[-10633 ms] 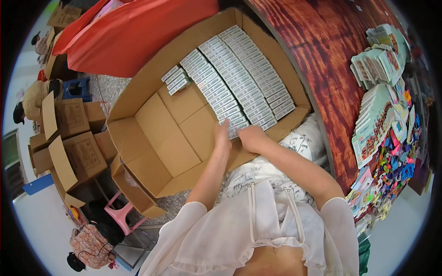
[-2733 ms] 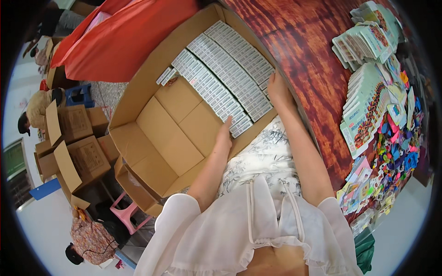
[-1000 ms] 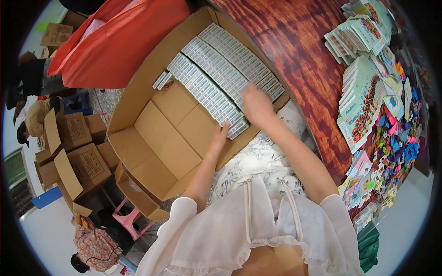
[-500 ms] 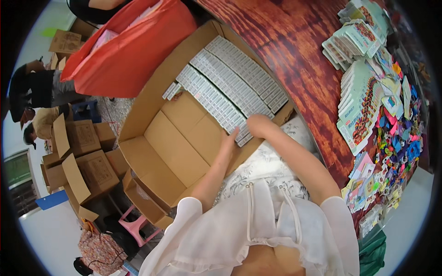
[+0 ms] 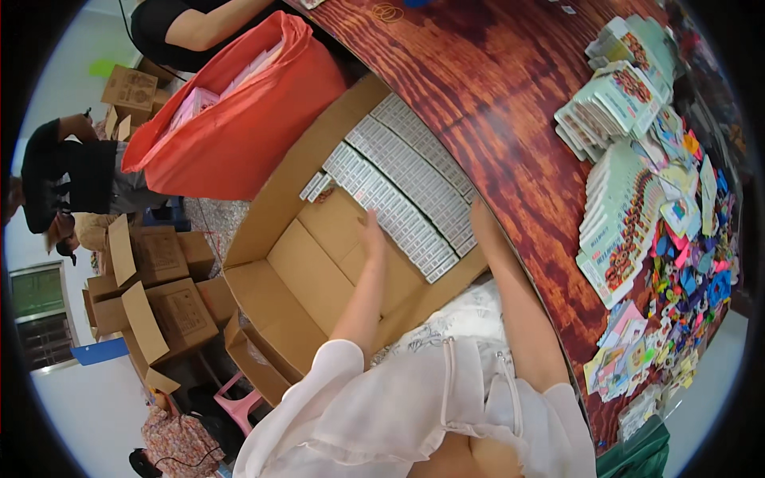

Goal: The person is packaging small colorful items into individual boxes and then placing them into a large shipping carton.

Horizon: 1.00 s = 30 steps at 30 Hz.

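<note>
Loosely open, the left hand (image 5: 371, 233) flanks oblong boxes (image 5: 396, 212) in a cardboard carton (image 5: 309, 267); right hand's (image 5: 483, 224) grip unclear

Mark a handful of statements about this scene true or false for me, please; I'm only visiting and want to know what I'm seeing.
1. The small boxes stand in rows inside the carton. True.
2. The red bag is on the table. False: the bag is beside the carton.
3. The left hand is on the table. False: it is at the carton, near the small boxes.
4. The right hand is at the carton's table side. True.
5. The colourful pieces are in the bag. False: they lie on the table.
</note>
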{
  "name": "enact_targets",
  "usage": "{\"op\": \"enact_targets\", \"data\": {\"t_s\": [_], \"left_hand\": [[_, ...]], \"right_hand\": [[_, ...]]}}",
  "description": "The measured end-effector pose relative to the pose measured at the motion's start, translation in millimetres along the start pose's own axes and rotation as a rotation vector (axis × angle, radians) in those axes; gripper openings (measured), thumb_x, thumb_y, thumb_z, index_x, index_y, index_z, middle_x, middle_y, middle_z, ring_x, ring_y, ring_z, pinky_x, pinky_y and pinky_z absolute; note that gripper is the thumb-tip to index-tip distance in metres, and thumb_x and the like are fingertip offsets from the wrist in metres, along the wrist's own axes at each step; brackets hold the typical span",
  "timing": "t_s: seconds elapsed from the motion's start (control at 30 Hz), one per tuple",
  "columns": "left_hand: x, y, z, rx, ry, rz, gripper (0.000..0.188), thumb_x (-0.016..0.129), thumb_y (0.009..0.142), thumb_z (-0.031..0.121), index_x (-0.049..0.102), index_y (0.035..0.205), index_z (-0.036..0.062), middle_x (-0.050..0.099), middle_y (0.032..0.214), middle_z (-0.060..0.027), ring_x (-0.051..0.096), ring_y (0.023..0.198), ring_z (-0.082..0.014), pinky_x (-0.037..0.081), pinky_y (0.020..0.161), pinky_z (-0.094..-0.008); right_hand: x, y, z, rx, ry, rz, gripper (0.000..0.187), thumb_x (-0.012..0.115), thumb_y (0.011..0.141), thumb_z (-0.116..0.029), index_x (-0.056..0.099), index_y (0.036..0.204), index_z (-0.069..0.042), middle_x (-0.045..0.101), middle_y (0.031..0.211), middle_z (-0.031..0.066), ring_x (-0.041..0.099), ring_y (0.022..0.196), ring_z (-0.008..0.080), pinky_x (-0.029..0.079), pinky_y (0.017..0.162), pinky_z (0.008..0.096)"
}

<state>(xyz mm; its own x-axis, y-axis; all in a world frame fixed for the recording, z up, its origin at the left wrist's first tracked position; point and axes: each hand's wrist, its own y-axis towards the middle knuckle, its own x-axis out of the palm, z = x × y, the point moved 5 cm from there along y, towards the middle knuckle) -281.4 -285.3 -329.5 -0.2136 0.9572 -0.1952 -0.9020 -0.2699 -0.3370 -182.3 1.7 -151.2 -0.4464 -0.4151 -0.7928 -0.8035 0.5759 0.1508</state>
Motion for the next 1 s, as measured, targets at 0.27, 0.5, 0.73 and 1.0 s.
{"op": "enact_targets", "data": {"t_s": [0.27, 0.5, 0.73, 1.0], "left_hand": [[20, 111, 30, -0.084, -0.254, 0.068, 0.046, 0.049, 0.103, 0.017, 0.039, 0.143, -0.0036, 0.054, 0.136, -0.0173, 0.058, 0.116, -0.0274, 0.047, 0.098, -0.0372], [16, 113, 39, 0.022, -0.094, -0.09, 0.043, 0.05, 0.102, 0.011, 0.041, 0.142, -0.0029, 0.057, 0.133, -0.0174, 0.058, 0.115, -0.0276, 0.047, 0.098, -0.0378], [-67, 147, 79, 0.245, 0.333, 0.496, 0.056, 0.064, 0.094, 0.029, 0.047, 0.133, -0.0092, 0.063, 0.122, -0.0247, 0.061, 0.111, -0.034, 0.047, 0.097, -0.0408], [-63, 177, 71, -0.058, 0.072, 0.488, 0.041, 0.064, 0.096, 0.022, 0.055, 0.122, -0.009, 0.064, 0.12, -0.0207, 0.064, 0.103, -0.0312, 0.052, 0.09, -0.04]], "right_hand": [[-8, 18, 19, -0.08, -0.13, 0.026, 0.037, 0.047, 0.1, -0.019, 0.056, 0.131, -0.001, 0.057, 0.13, 0.0239, 0.053, 0.121, 0.0367, 0.042, 0.103, 0.0425], [-4, 3, 15, -0.179, -0.361, 0.043, 0.039, 0.049, 0.1, -0.02, 0.054, 0.133, 0.0, 0.058, 0.13, 0.0234, 0.054, 0.121, 0.037, 0.042, 0.103, 0.043], [-15, -22, 27, -0.313, -0.551, 0.092, 0.041, 0.051, 0.1, -0.021, 0.053, 0.134, 0.001, 0.058, 0.13, 0.0229, 0.055, 0.12, 0.0373, 0.043, 0.103, 0.0435], [-30, -37, 25, -0.227, -0.364, 0.049, 0.047, 0.05, 0.102, -0.028, 0.049, 0.14, -0.001, 0.057, 0.132, 0.02, 0.056, 0.12, 0.0341, 0.042, 0.104, 0.0432]]}}
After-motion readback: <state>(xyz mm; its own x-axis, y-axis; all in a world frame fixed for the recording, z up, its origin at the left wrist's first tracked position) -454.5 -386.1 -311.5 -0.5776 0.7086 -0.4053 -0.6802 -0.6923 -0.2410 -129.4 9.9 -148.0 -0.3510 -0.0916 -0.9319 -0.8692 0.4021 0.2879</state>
